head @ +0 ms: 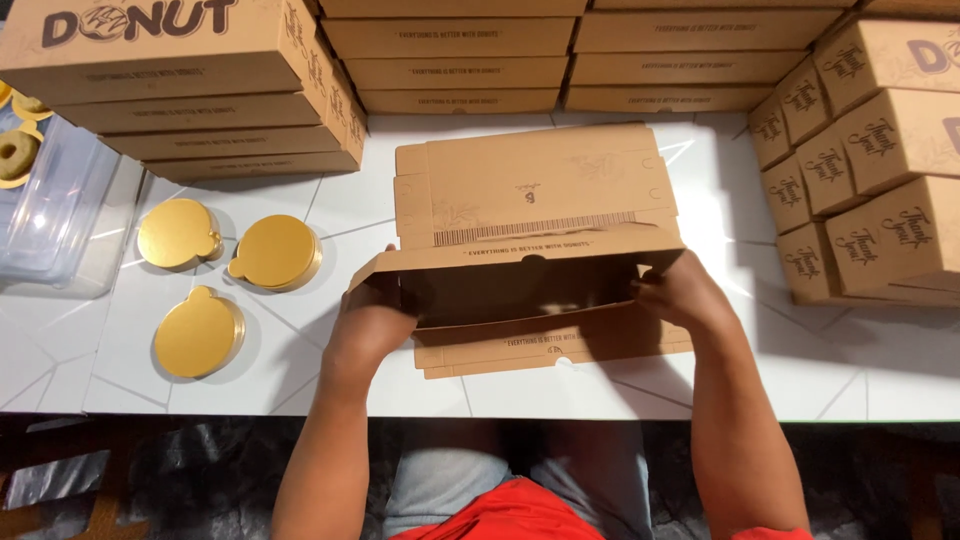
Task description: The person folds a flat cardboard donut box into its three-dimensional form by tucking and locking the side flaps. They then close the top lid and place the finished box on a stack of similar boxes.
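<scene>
Here both hands clasp the cardboard box.

A flat-packed brown cardboard box sits at the centre of the frame on the white tabletop, half folded into shape. Its broad lid panel lies flat toward the top of the frame, plain kraft brown with a small printed mark and a barcode strip along its near edge. The front wall stands raised across the middle, casting the hollow interior into shadow. A narrower flap with printed lettering lies flat at the lower edge, toward the bottom centre.
</scene>
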